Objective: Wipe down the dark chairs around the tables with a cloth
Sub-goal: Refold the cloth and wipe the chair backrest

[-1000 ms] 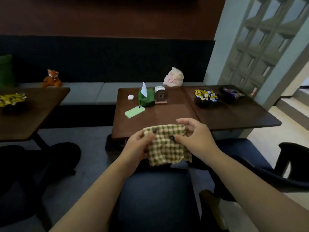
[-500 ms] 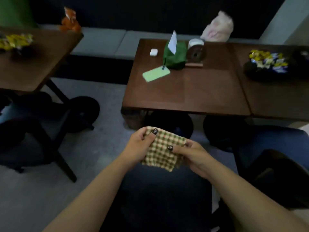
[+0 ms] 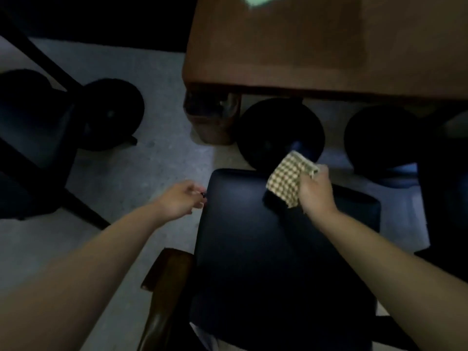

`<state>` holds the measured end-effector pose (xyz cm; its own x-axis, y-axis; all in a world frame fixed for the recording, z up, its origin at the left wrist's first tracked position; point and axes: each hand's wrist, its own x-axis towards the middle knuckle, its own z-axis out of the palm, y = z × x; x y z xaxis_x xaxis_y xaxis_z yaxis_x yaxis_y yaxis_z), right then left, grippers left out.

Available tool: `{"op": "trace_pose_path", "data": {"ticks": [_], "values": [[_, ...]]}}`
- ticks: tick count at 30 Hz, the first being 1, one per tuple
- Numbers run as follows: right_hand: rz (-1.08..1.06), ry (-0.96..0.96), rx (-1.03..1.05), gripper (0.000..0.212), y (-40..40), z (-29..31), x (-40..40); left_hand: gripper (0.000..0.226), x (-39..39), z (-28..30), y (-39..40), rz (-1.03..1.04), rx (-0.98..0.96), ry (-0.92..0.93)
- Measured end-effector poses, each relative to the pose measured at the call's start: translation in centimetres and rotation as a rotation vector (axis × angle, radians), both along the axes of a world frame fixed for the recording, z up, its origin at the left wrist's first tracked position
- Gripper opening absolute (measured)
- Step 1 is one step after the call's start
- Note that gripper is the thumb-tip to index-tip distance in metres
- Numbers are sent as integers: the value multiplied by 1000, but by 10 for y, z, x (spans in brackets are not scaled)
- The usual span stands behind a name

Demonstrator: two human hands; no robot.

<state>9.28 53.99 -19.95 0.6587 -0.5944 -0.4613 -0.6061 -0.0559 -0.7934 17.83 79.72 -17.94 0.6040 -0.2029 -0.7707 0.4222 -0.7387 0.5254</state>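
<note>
Far left, a dark chair (image 3: pixel 33 138) stands partly in shadow on the grey floor (image 3: pixel 131 178), its legs running diagonally; just beside it to the right sits a round black table base (image 3: pixel 114 112). Left hand (image 3: pixel 181 198) hovers at the left edge of the nearest dark chair seat (image 3: pixel 266 249), fingers loosely curled and holding nothing; fingertips lie right at the seat's front-left corner, contact hard to tell through motion blur. Below that hand, a brown wooden chair arm or frame piece (image 3: pixel 164 282) runs down beside the seat's left edge. The seat fills the lower centre, dark and smooth, front edge toward the table. Above it, the brown wooden table (image 3: pixel 291 46) spans the top, a pale green object (image 3: pixel 258 0) cut off at the upper edge. Under the table's near-left corner stands a brownish bin-like container (image 3: pixel 212 117), details blurred. Right of that, a second round black base (image 3: pixel 278 133) and a third (image 3: pixel 379 138). Checked cloth (image 3: pixel 288 181), tan and cream, is bunched in the right hand (image 3: pixel 316 193), fingers curled round it; its lower edge hangs onto the far right part of the seat, near the front edge. At far right another dark chair (image 3: pixel 445 193) is only partly visible.
</note>
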Motion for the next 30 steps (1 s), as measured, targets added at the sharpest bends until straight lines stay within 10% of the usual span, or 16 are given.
{"op": "trace_pose_path", "data": {"ticks": [7,11,18,26,30], "values": [[597,-217,-656,57,43,-79,80,71,8,-114,1,-138,58,-70],[1042,-59,-601,57,75,-126,88,81,4,-146,7,-388,66,-85],[1090,-146,-749,54,115,-155,56,93,13,-151,23,-669,118,-158],[1645,-481,-828,49,105,-150,-18,104,7,-153,31,-810,158,-162],[1443,-356,-975,48,61,-154,42,113,4,-156,26,-871,223,-218]]}}
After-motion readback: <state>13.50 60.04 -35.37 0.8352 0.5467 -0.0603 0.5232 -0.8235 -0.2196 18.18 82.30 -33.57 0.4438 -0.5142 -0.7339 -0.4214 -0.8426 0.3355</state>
